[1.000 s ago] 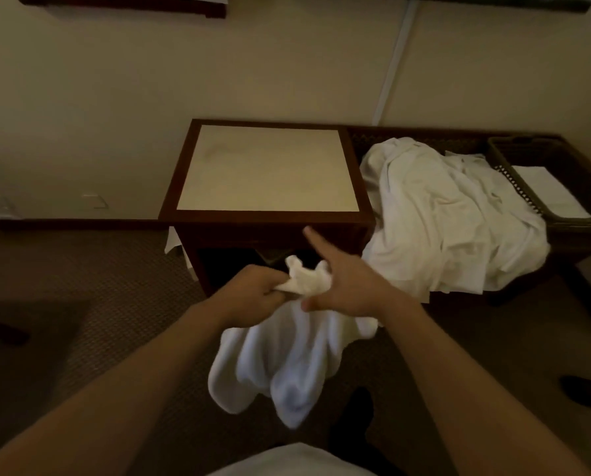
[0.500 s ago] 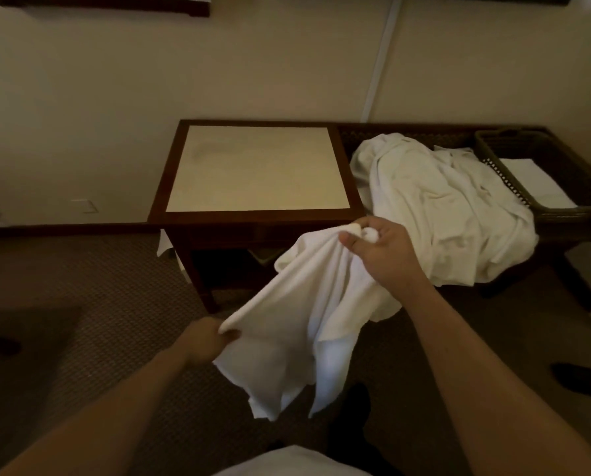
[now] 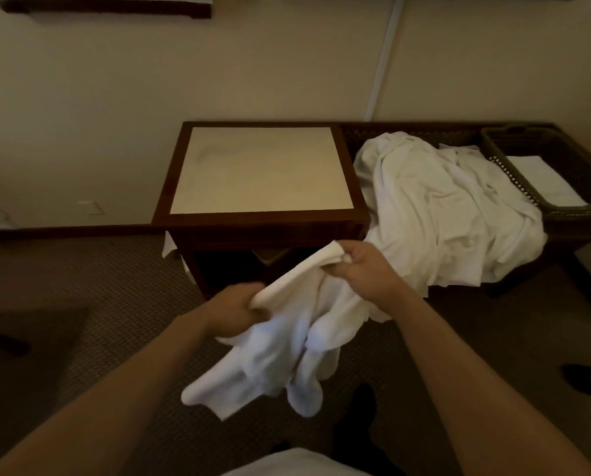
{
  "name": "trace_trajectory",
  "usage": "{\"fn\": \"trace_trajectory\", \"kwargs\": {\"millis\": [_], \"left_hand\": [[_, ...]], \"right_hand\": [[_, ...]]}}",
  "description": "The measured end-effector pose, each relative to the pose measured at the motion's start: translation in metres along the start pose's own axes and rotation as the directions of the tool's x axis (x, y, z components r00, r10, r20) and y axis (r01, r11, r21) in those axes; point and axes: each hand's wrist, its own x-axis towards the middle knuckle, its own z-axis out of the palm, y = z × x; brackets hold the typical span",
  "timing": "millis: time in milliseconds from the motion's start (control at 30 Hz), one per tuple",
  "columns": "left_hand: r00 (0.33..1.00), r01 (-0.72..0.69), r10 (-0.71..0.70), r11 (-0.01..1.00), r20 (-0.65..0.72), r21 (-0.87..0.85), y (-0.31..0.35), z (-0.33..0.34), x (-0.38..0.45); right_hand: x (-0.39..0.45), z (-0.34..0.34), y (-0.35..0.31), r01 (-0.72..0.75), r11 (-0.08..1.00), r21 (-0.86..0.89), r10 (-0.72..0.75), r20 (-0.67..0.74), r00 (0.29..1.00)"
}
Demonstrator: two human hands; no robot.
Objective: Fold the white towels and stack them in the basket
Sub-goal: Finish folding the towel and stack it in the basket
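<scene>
A white towel (image 3: 287, 352) hangs crumpled in the air in front of the small table, held by both hands. My left hand (image 3: 234, 312) grips one part of its upper edge, lower and to the left. My right hand (image 3: 362, 267) grips another part, higher and to the right. A short stretch of the edge runs taut between them and the rest droops toward the floor. A heap of white towels (image 3: 438, 207) lies on the dark bench to the right. The dark woven basket (image 3: 568, 214) stands at the far right with a folded white towel (image 3: 541, 182) inside.
A small dark-framed table (image 3: 263, 218) with a pale top stands straight ahead against the wall. Brown carpet (image 3: 81, 286) covers the floor. A dark shoe (image 3: 587, 379) lies on the floor at right, and a dark object sits at the left edge.
A second ago both hands bunched the towel close together. They then pulled apart along its edge, and my left hand has since risen back toward my right, shortening the stretch between them.
</scene>
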Motion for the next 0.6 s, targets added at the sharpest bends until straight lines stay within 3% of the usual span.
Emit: {"fn": "trace_trajectory", "kwargs": {"millis": [33,100,200,233,333,400,433,500,600], "left_hand": [[0.997,0.077,-0.078,0.996,0.018,0.035,-0.02,0.008,-0.006],[0.98,0.152,-0.159,0.986,-0.122,-0.063,-0.043,0.02,-0.014],[0.86,0.14,-0.286,0.929,-0.422,-0.343,-0.023,0.016,-0.011],[0.872,0.12,-0.276,0.921,-0.404,-0.37,-0.006,0.01,-0.009],[0.991,-0.054,0.015,0.951,-0.129,-0.303,0.042,0.006,-0.001],[0.989,-0.11,0.131,0.961,0.069,-0.253,0.057,0.011,0.007],[0.984,-0.092,0.126,0.965,0.124,-0.245,0.062,0.013,0.009],[0.983,-0.067,0.113,0.953,0.144,-0.294,0.064,0.015,0.012],[0.995,-0.048,0.067,0.967,0.07,-0.251,0.059,0.006,0.008]], "right_hand": [[-0.001,-0.006,-0.001,-0.024,0.996,0.091,0.028,-0.045,0.999],[0.0,-0.015,0.003,-0.068,0.989,0.128,0.082,-0.112,0.99],[-0.001,-0.017,0.007,-0.164,0.964,-0.208,0.157,-0.047,0.986],[-0.002,-0.012,0.008,-0.162,0.949,-0.271,0.174,0.022,0.984],[-0.008,0.017,0.006,-0.069,0.987,-0.148,0.098,0.204,0.974],[-0.008,0.032,0.002,0.014,1.0,-0.028,-0.007,0.254,0.967],[-0.008,0.034,0.0,0.034,0.999,0.007,-0.035,0.248,0.968],[-0.008,0.03,0.0,0.027,1.0,-0.001,-0.027,0.197,0.98],[-0.015,0.009,0.014,-0.113,0.984,-0.138,0.142,0.231,0.963]]}}
